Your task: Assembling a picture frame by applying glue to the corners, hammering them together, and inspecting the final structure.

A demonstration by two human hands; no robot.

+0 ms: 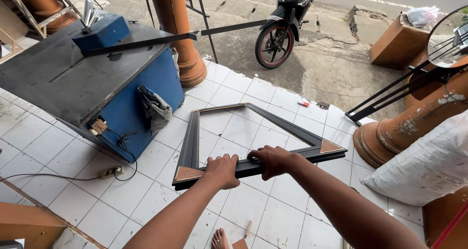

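Observation:
A black rectangular picture frame with brown corner pieces is held tilted above the white tiled floor. My left hand grips its near rail close to the left corner. On the same rail, nearer the middle, my right hand is closed. The frame's opening is empty, and tiles show through it. My bare foot shows at the bottom edge.
A blue cabinet table with a dark top stands at left, a cable and plug beside it. Orange pillars rise at back and right. A white sack lies at right. A parked motorcycle stands beyond.

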